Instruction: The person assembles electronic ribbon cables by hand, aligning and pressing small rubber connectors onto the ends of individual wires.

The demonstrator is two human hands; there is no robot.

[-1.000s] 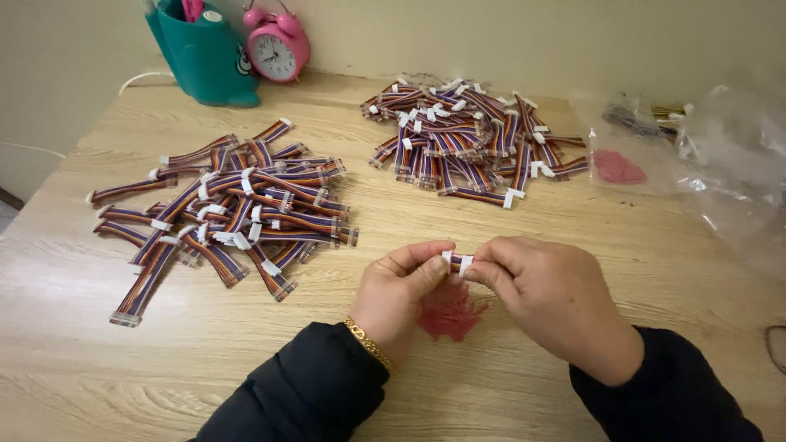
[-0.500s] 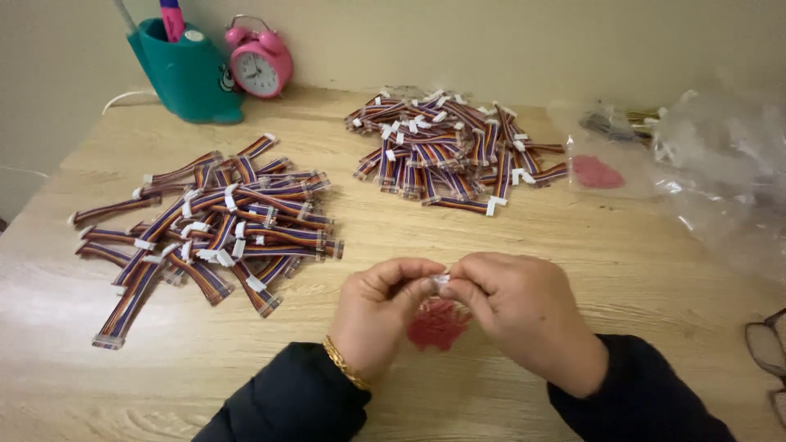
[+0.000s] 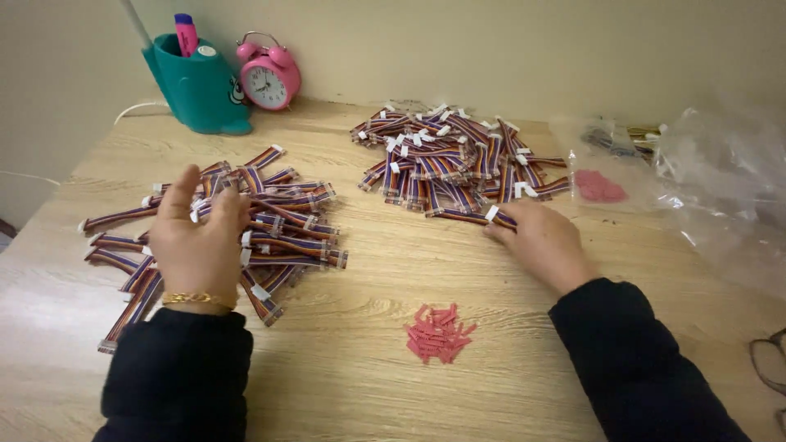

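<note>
Hands parted since earlier | left hand [image 3: 196, 237] open, fingers spread on left cable pile [image 3: 270, 221] | right hand [image 3: 536, 237] pinching one ribbon cable [image 3: 498, 215] at right pile's [image 3: 446, 164] lower edge | isolate single cable before lifting

matt wood table [image 3: 491, 270], glossy plastic bags [image 3: 729, 188]

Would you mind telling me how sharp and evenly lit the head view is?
Head view: soft, warm, even light, no harsh shadows; the left hand over the left cable pile looks slightly motion-blurred, the right hand sharper; glare glints on the clear plastic bags; the table edges bow slightly.
</note>
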